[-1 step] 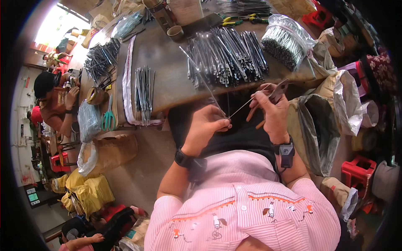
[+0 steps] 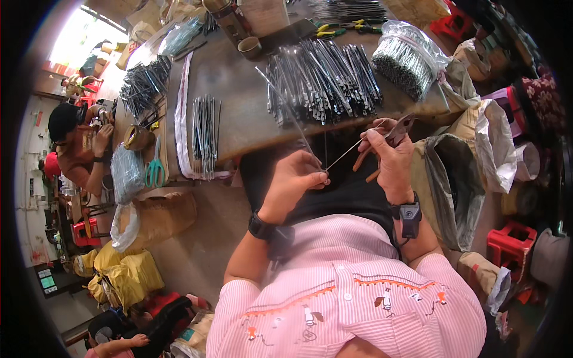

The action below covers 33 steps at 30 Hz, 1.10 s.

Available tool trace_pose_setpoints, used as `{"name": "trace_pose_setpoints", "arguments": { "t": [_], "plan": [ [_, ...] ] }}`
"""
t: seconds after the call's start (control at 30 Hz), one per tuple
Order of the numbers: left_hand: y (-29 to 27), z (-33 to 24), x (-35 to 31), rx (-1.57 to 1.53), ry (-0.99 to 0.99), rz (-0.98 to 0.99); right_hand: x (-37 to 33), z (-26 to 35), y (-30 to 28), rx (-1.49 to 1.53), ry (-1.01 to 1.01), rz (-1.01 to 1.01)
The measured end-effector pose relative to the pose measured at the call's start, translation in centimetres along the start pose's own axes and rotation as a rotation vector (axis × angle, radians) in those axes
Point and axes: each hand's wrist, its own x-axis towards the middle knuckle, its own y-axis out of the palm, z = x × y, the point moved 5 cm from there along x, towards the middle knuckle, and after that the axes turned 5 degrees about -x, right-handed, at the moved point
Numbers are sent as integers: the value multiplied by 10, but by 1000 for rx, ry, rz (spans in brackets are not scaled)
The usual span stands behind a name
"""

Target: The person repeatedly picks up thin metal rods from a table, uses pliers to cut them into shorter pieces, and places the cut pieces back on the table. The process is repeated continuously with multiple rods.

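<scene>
My left hand (image 2: 295, 179) pinches the lower ends of a few thin metal wires (image 2: 286, 101) over my dark lap, just below the table's front edge. One long wire slants up and left from my fingers across the table. My right hand (image 2: 391, 158) is closed around pliers (image 2: 401, 126) with brown handles, jaws pointing up and right. Another thin wire (image 2: 345, 155) runs from my left fingertips up to my right fingers. Both wrists carry dark bands.
A large heap of metal rods (image 2: 325, 77) lies on the brown table (image 2: 245, 113), with a clear bag of rods (image 2: 406, 56), a small bundle (image 2: 206, 131), green scissors (image 2: 155, 170) and a cup (image 2: 249, 46). Another person (image 2: 77, 140) sits left. An open grey sack (image 2: 453, 191) and a red stool (image 2: 510, 241) stand right.
</scene>
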Motion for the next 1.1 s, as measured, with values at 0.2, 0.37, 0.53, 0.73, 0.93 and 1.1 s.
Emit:
{"name": "trace_pose_setpoints", "arguments": {
  "t": [0.2, 0.37, 0.53, 0.73, 0.93, 1.1],
  "plan": [
    [15, 7, -1, 144, -78, 155, -6, -19, -3, -58, 226, 132],
    [21, 14, -4, 105, -187, 206, -12, -27, -8, -18, 455, 208],
    [24, 17, -4, 76, -207, 243, -12, -38, -11, -12, 563, 228],
    [29, 10, -6, -101, -135, 227, -11, -46, -7, 20, 535, 216],
    [22, 16, -2, -502, -411, 125, -17, -47, 6, -5, 531, 218],
    [16, 38, 7, -350, -395, -18, -18, -45, 9, -108, 448, 217]
  ]
}}
